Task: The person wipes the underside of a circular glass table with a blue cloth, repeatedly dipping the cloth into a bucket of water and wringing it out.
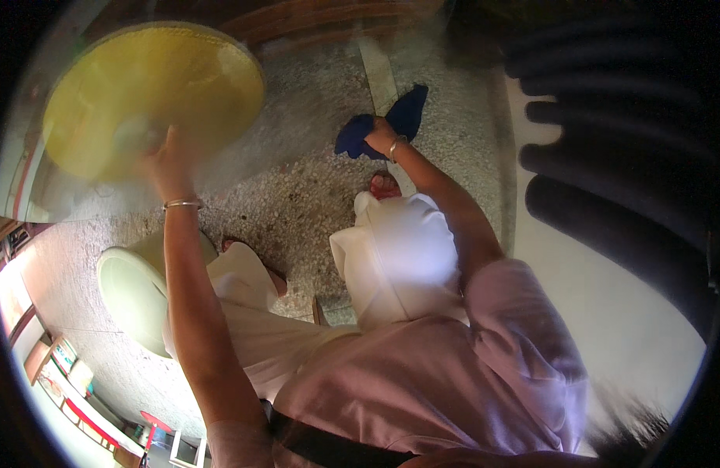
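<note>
My right hand (382, 136) is closed round a dark blue cloth (409, 111), bunched in the fingers, with its ends spreading out on both sides. It is ahead of my right foot (385, 186), over the speckled floor. My left hand (169, 167) reaches forward to a large yellow disc (200, 82) with a pale round knob near its middle. The fingers, partly smeared, look closed at that knob, and the disc is tilted, its broad face showing. Which part of the knob they grip is hidden.
A pale green bucket (109, 285) stands or leans beside my left forearm, mouth toward the left. Several dark rounded bars (601, 156) lie along a white surface (609, 292) at right. Shelves with small items (63, 363) and a red-topped object (155, 421) are at lower left.
</note>
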A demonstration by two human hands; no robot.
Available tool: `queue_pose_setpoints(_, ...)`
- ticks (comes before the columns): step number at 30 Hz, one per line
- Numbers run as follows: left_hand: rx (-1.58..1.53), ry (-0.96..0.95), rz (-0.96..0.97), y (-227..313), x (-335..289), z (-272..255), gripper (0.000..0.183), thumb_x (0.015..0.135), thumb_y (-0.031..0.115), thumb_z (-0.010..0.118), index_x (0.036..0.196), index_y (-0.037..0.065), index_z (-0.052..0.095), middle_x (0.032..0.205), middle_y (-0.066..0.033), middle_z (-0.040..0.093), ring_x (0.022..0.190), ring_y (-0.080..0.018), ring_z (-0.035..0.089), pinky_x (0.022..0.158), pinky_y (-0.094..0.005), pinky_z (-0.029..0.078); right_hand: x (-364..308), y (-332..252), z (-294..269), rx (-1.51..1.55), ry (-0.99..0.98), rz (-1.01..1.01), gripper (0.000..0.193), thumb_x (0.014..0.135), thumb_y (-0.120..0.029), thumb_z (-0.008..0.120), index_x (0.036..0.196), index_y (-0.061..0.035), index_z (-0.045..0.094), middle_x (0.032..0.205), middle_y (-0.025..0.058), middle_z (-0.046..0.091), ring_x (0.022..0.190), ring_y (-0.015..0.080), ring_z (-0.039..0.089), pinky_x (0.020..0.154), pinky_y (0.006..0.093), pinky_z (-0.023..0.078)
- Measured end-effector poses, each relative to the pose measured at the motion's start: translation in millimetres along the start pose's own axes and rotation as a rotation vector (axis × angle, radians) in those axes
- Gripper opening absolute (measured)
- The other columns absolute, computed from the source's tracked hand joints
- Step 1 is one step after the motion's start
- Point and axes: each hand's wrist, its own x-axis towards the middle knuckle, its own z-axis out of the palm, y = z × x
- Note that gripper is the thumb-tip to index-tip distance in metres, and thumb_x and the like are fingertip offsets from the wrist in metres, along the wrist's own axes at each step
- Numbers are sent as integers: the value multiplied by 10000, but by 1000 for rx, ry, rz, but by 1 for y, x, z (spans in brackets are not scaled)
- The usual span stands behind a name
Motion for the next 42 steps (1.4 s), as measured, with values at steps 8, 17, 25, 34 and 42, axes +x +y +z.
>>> queue_pose_setpoints(8,98,-121,135,-17,9,10,585,771,109,695,1035,13,181,870,-230,511,662,-290,613,599,-417,575,-18,-14,-57,-138,181,110,316,745,-114,570,1000,73,581,943,177,620,820,278,611,745,354,493)
queue_pose_setpoints(17,243,-130,36,-49,18,2,621,795,167,666,1179,20,201,949,-186,518,734,-263,604,623,-355,548,-96,-189,-153,627,41,54,216,800,-133,567,965,0,609,910,96,639,788,205,632,706,323,524)
queue_pose_setpoints(25,-157,-654,-418,76,-145,36,837,778,596,555,1344,78,219,1338,-234,294,1139,-388,440,855,-474,451,-174,-319,-163,879,-641,-385,528,882,-332,345,1275,16,404,1189,236,506,1129,330,483,989,428,370)
queue_pose_setpoints(34,-1112,-986,-505,108,-213,27,811,819,688,342,1387,116,258,1389,-158,325,1271,-308,334,1013,-503,298,-223,-352,-73,1227,-868,-503,613,886,-400,284,1357,-7,293,1290,295,394,1209,398,386,1027,492,299)
queue_pose_setpoints(42,-1232,-975,-250,134,-207,-3,618,891,461,458,1334,46,339,1332,-109,421,1209,-226,429,1030,-390,331,-200,-328,-45,553,-567,-509,663,860,-445,447,1335,4,336,1279,184,458,1176,244,449,1024,354,321)
